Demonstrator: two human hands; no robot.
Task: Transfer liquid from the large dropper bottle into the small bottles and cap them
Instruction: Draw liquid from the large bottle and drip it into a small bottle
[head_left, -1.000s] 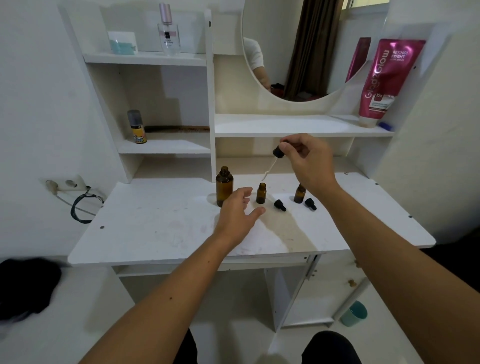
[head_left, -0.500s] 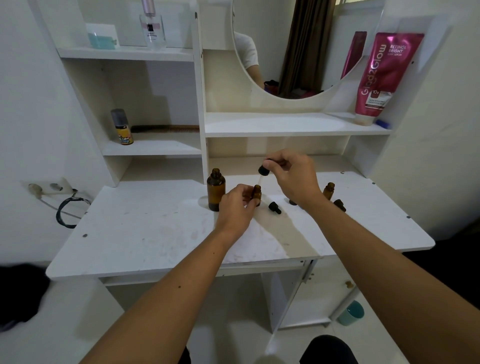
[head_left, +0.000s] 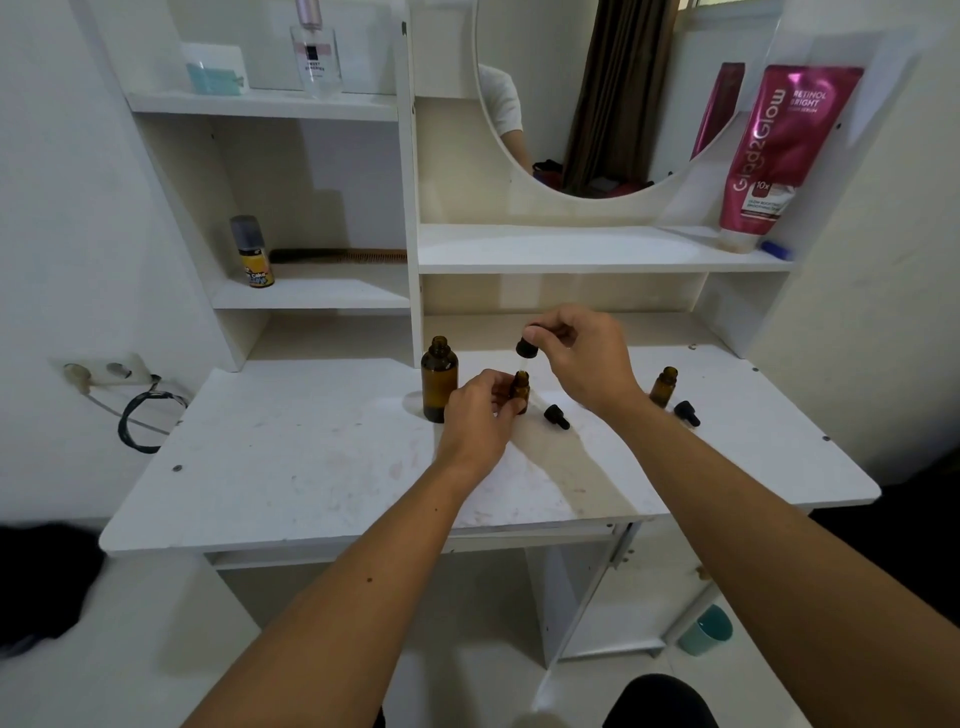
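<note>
Right-hand fingertips (head_left: 540, 332) are pinching the black rubber bulb of the dropper (head_left: 526, 348), its glass tip pointing down right at the mouth of a small amber bottle (head_left: 521, 389). The left hand (head_left: 478, 410) has its fingers curled around that bottle, steadying it upright on the desk. The large dropper bottle (head_left: 439, 378) stands open just to the left, touching or nearly touching the left hand. A small black cap (head_left: 556, 416) lies just right of the held bottle, and further right is a second small amber bottle (head_left: 663, 386), uncapped, with another black cap (head_left: 687, 413) beside it. The white vanity desk (head_left: 291, 457) is pretty scuffed and stained. Above are a round mirror (head_left: 587, 98), a pink lotion tube (head_left: 779, 150), a perfume bottle (head_left: 315, 54) and a small spray can (head_left: 253, 253); a wall socket (head_left: 106, 368) sits to the left.
</note>
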